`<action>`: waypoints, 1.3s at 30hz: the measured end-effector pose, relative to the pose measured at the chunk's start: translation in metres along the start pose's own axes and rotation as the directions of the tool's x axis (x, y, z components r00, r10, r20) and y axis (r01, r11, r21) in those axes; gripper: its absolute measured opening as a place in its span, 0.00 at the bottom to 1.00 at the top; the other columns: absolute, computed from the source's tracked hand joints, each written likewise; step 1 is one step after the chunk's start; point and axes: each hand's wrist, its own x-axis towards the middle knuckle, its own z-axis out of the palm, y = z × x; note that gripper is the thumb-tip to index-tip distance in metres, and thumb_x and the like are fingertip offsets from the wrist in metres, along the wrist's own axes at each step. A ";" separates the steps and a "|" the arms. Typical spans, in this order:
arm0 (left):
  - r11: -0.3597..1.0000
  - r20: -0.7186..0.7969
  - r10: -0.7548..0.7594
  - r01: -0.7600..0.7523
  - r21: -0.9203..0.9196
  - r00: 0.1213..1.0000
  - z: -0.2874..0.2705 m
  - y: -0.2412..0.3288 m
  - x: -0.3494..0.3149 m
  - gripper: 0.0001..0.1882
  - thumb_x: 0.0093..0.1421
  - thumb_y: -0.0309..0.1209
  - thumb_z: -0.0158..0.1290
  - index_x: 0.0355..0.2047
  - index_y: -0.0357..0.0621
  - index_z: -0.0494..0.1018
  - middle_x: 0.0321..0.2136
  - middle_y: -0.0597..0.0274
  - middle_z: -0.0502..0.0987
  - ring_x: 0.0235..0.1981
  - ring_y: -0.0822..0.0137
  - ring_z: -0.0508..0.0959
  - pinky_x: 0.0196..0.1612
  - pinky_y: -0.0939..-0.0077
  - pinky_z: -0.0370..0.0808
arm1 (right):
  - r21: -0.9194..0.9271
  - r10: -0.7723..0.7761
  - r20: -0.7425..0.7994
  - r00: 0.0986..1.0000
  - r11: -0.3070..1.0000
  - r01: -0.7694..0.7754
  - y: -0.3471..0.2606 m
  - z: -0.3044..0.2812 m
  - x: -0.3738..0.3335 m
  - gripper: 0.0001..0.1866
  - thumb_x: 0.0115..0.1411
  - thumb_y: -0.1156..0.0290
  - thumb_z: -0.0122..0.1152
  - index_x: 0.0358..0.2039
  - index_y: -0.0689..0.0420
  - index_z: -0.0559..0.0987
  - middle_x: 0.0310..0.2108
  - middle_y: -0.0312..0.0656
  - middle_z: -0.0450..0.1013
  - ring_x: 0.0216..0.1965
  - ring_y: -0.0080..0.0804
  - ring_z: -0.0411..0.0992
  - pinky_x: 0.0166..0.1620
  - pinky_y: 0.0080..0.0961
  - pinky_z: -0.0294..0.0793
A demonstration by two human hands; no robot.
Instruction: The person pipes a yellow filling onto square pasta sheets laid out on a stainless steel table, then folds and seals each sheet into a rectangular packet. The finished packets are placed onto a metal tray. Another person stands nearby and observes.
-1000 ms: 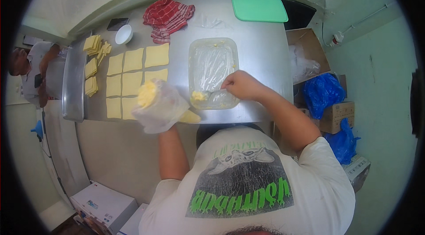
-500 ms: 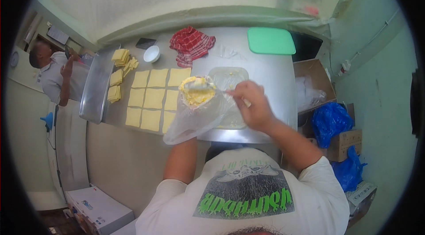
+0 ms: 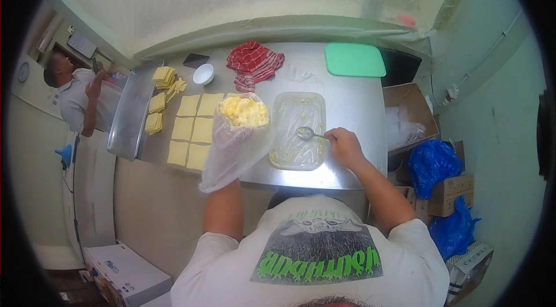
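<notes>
My left hand [image 3: 227, 136] is draped in a translucent plastic bag [image 3: 246, 153] and grips it from beneath; the plastic hides its fingers. Chunky yellow-and-white filling [image 3: 246, 111] fills the bag's open mouth. Closed around a metal spoon [image 3: 306, 133], my right hand [image 3: 345, 146] holds it over a clear rectangular container [image 3: 320, 156], which has bits of filling stuck to its base and edges. Flat yellow dough squares [image 3: 182, 129] lie in rows left of the bag, which covers some of them.
Stacked dough pieces [image 3: 165, 77] sit beside a metal tray [image 3: 120, 133] at the left. A white bowl [image 3: 203, 74], red checked cloth [image 3: 253, 64] and green lid [image 3: 354, 59] lie toward the back. Another person [image 3: 81, 96] stands far left. Boxes and blue bags [image 3: 435, 167] are at the right.
My right hand has drawn the spoon out of the filling and moved it right, over the container. My left hand and the bag have shifted slightly left, with the filling's top now uncovered.
</notes>
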 end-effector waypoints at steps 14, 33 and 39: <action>0.987 -0.110 -0.117 0.103 -0.124 0.987 0.011 0.040 -0.006 0.36 0.60 0.31 0.66 0.64 0.39 0.62 0.58 0.53 0.71 0.58 0.60 0.75 0.60 0.65 0.75 | 0.540 -0.183 0.163 0.969 0.839 0.067 -0.143 0.034 0.008 0.18 0.61 0.64 0.64 0.50 0.55 0.81 0.45 0.40 0.77 0.49 0.30 0.71 0.52 0.27 0.66; 0.908 0.420 0.371 -0.417 0.020 0.828 -0.017 0.099 0.060 0.40 0.52 0.27 0.73 0.62 0.36 0.65 0.54 0.57 0.76 0.55 0.64 0.77 0.58 0.68 0.77 | 0.906 0.158 -0.242 0.957 0.389 0.165 -0.297 -0.051 0.058 0.07 0.58 0.72 0.59 0.25 0.59 0.80 0.25 0.35 0.73 0.26 0.21 0.65 0.30 0.22 0.60; 0.998 0.529 0.058 -0.061 -0.011 0.846 -0.025 0.102 0.092 0.30 0.57 0.33 0.67 0.57 0.34 0.72 0.51 0.60 0.78 0.50 0.70 0.78 0.55 0.71 0.75 | 0.818 0.262 -0.364 0.894 0.548 0.172 -0.304 -0.059 0.057 0.07 0.56 0.72 0.60 0.25 0.61 0.81 0.25 0.37 0.74 0.28 0.23 0.68 0.30 0.22 0.61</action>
